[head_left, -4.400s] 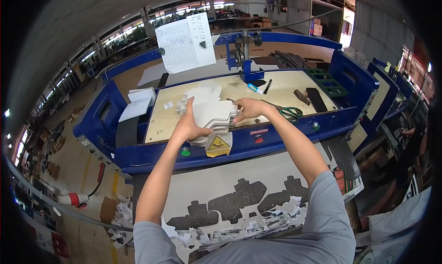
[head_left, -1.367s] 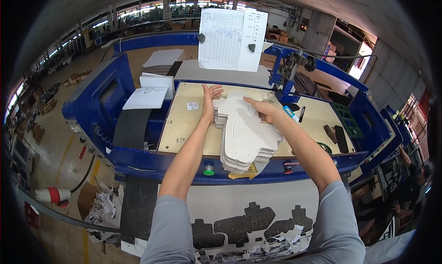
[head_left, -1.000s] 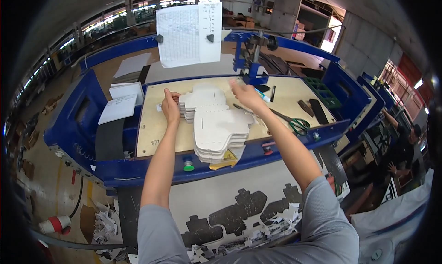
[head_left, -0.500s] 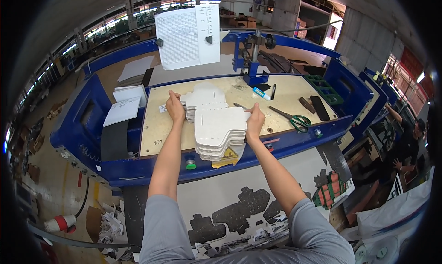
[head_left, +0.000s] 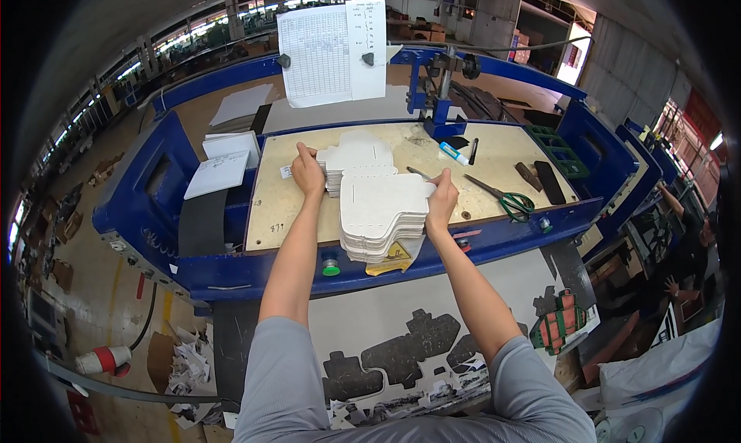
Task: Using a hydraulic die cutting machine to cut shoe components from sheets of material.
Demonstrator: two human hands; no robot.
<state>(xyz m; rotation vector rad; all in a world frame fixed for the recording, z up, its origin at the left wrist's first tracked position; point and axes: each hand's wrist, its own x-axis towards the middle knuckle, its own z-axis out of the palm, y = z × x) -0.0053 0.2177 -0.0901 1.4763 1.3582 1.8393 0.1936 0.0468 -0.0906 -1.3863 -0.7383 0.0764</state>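
A thick stack of off-white cut card pieces (head_left: 384, 200) is between my two hands, over the wooden tabletop (head_left: 297, 219) of a blue machine. Its near part hangs out over the blue front rail, and the layers there are slightly fanned. My left hand (head_left: 310, 171) grips the stack's far left side, thumb pointing up. On the near right side, my right hand (head_left: 441, 202) closes around the edge with its thumb on top. The fingers under the stack are hidden. Just behind the right hand lies a slim dark tool (head_left: 419, 173), partly covered.
Green-handled scissors (head_left: 509, 201), a glue stick (head_left: 454, 153) and a black pen (head_left: 473, 150) lie on the right of the tabletop. A red-and-green cutting die (head_left: 559, 323) rests on the grey sheet in front. Beyond the right end, another person's hand (head_left: 671, 285) shows.
The view has shifted, so the whole scene sits a little farther right. Both hands keep their hold on the stack, whose layers look slightly more even at the near end.
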